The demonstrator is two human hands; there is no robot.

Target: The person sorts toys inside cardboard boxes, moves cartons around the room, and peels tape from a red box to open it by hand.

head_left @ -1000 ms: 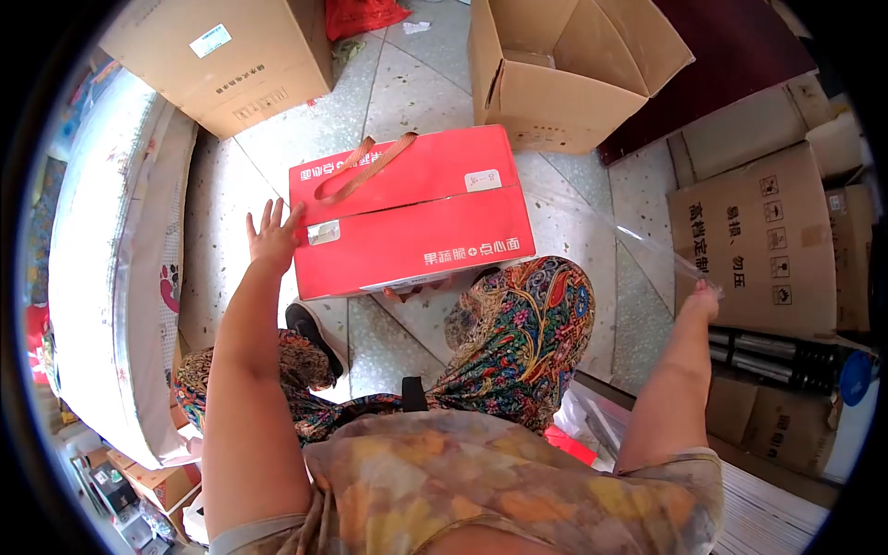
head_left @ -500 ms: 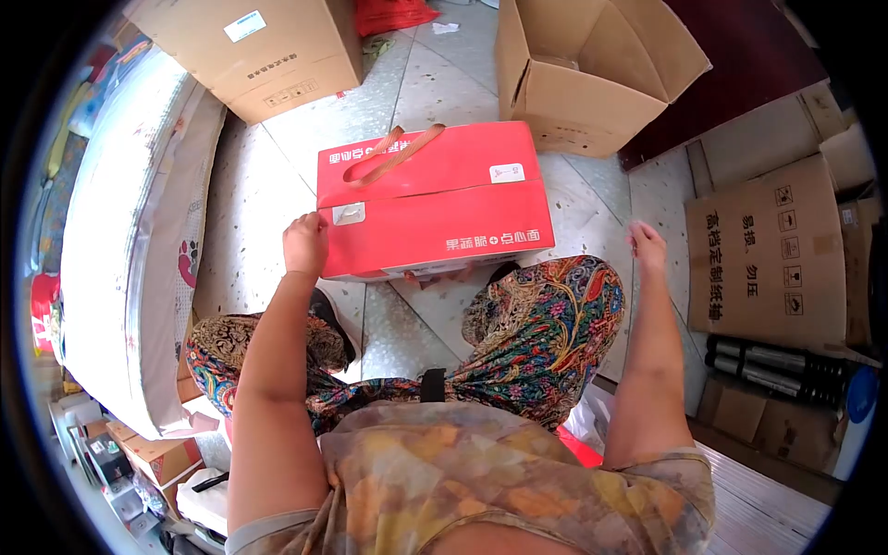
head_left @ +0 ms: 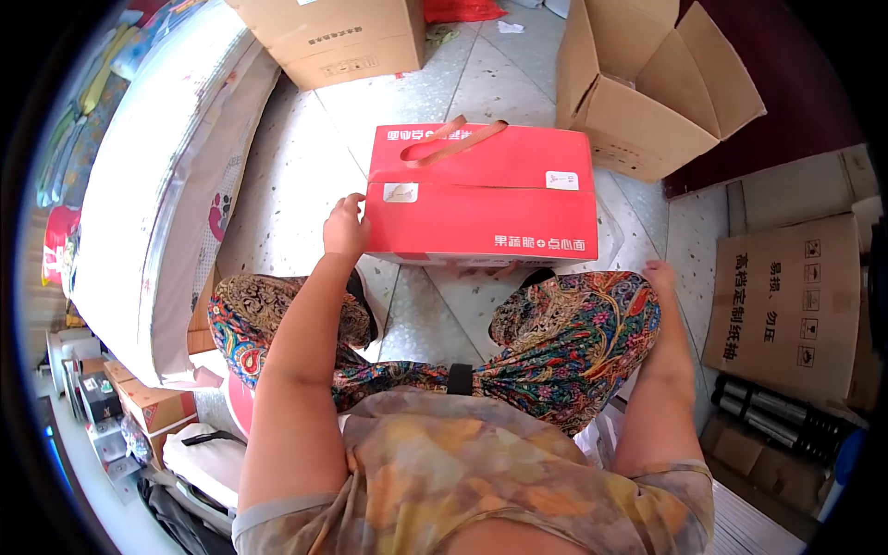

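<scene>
A red gift box (head_left: 481,217) with white printed characters stands closed on the floor before my knees. Two white label stickers mark its top seam, and a brown strap handle (head_left: 455,145) loops over its far half. Against the box's left side is my left hand (head_left: 346,228), its fingers slightly apart at the edge and not wrapped round it. My right hand (head_left: 659,276) hangs just beyond my right knee, nearest to the patterned trousers (head_left: 583,338). It holds nothing that I can see, and its fingers are mostly hidden.
An open cardboard carton (head_left: 647,125) stands at the far right, and a closed carton (head_left: 338,42) at the far left. A white-covered mattress-like block (head_left: 153,203) lines the left. Another printed carton (head_left: 782,305) and black-and-silver cylinders (head_left: 768,416) are on the right.
The view has turned, so the box and cartons appear further right. My right hand has come in closer to my right knee. My left hand stays by the box's left side, its fingers looser.
</scene>
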